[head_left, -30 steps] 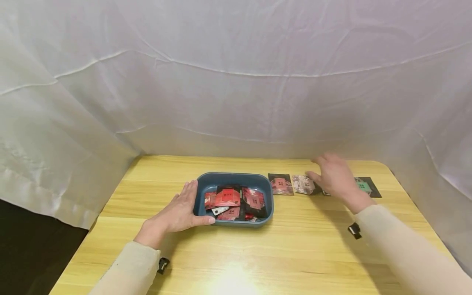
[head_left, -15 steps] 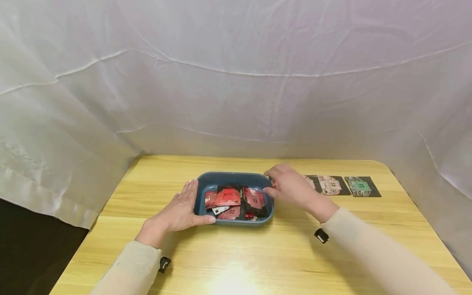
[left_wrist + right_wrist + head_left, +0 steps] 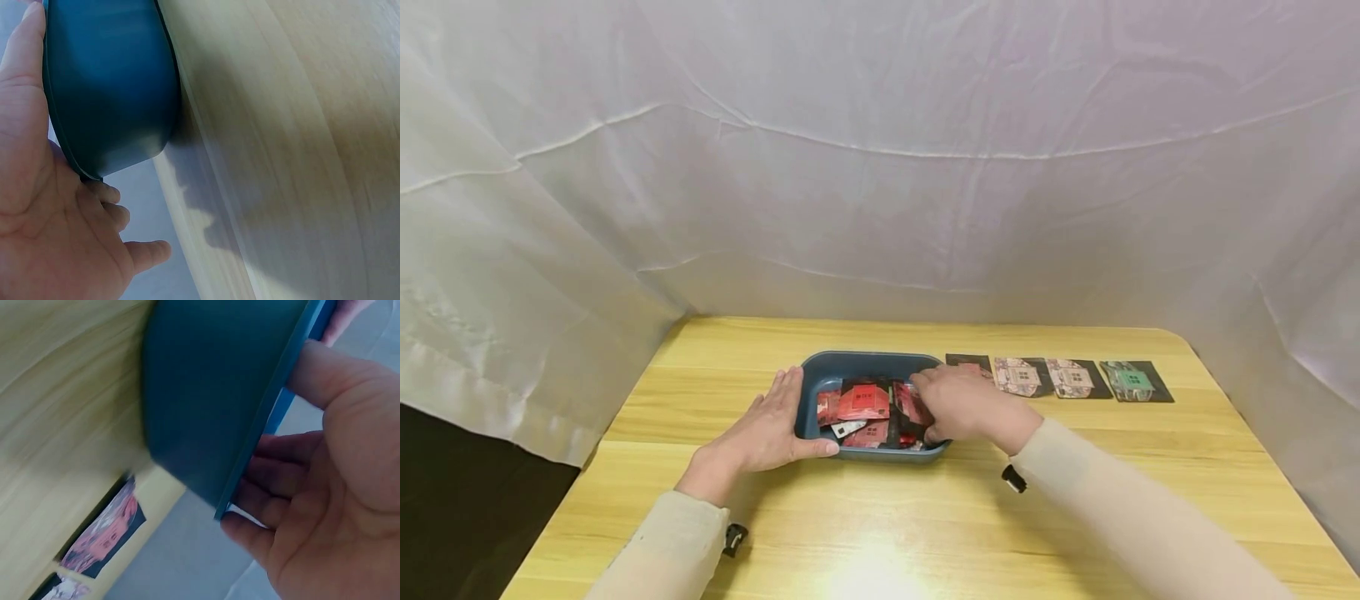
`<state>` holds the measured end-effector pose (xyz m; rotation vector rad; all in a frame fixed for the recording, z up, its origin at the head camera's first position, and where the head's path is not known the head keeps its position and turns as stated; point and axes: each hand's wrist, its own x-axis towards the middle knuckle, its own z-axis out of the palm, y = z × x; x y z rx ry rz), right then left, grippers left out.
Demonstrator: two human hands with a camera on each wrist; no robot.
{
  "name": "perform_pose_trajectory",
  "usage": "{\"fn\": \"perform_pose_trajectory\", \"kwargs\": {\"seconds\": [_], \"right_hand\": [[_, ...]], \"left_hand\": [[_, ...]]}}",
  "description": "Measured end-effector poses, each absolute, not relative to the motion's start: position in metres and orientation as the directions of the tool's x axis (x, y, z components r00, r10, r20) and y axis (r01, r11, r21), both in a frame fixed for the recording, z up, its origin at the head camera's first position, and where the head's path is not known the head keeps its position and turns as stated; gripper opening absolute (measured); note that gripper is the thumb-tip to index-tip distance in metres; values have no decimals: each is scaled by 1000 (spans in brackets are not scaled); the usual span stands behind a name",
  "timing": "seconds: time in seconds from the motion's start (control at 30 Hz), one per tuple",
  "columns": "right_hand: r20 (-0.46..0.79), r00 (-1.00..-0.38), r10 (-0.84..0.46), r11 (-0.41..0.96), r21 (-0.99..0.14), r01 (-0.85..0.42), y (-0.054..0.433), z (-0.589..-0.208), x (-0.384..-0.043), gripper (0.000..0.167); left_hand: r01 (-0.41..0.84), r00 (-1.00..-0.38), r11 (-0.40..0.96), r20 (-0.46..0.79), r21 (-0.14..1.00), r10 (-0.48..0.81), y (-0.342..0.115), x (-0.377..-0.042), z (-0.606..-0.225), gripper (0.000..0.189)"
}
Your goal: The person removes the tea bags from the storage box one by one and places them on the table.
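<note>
A dark blue rectangular bin [image 3: 871, 456] stands on the table, with several small flat sachets [image 3: 863, 402] in red, pink, black and white piled inside. My left hand [image 3: 758, 432] rests with fairly straight fingers along the bin's left end; its thumb lies at the near corner. My right hand [image 3: 968, 403] reaches over the right end into the bin, above the sachets there. In the right wrist view, the thumb and fingers of this hand [image 3: 350, 469] are apart at the rim, and their tips are hidden behind the bin wall. No sachet shows between them.
Right of the bin, a row of sachets lies along the table's back: a pink one [image 3: 972, 363] partly behind my right hand, two beige ones [image 3: 1019, 377], and a green one [image 3: 1133, 381]. A pale cloth curtain [image 3: 880, 217] hangs behind the wooden table [image 3: 880, 517].
My right hand has moved left from above the sachet row to the bin and down into it, uncovering the beige and green sachets. My left hand has stayed still.
</note>
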<state>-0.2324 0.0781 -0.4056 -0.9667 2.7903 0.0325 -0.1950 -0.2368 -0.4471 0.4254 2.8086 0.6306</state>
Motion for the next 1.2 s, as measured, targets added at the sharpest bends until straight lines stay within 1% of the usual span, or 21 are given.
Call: {"fn": "perform_pose_trajectory", "kwargs": {"seconds": [0.13,0.27,0.47,0.6,0.73,0.87,0.97,1.03,1.1,1.2], "right_hand": [[-184,-773,-608,785,12,-620,70,-407,-230,74],[-227,-782,-580,802,11,-598,65,-412,-231,84],[-269,-793,-546,827,-20,-562,61,-419,-236,99],[-266,-786,-558,823,-52,-566,61,-422,-239,103],[-253,-768,-589,806,-115,-580,61,-420,-241,104],[-236,-749,-619,785,-198,-587,60,-413,-244,103],[-219,-755,-618,782,-269,-562,57,-408,-244,102],[-198,-763,-615,778,-308,-547,53,-409,-244,97],[-172,-769,-615,773,-326,-545,49,-412,-242,91],[-134,-768,-627,765,-296,-572,45,-419,-239,85]], "left_hand": [[231,-929,864,-163,448,333,-237,-195,-447,141],[232,-928,862,-164,450,335,-237,-195,-446,140],[233,-931,859,-152,455,333,-237,-195,-446,138],[234,-931,858,-149,456,333,-237,-195,-446,138],[238,-930,856,-146,459,337,-237,-195,-447,138],[238,-930,854,-145,462,337,-237,-196,-447,139],[236,-930,854,-146,464,337,-238,-196,-447,138],[232,-931,854,-149,465,334,-238,-195,-447,138],[234,-931,851,-144,471,336,-238,-195,-447,137],[231,-931,852,-148,469,334,-237,-194,-446,136]]}}
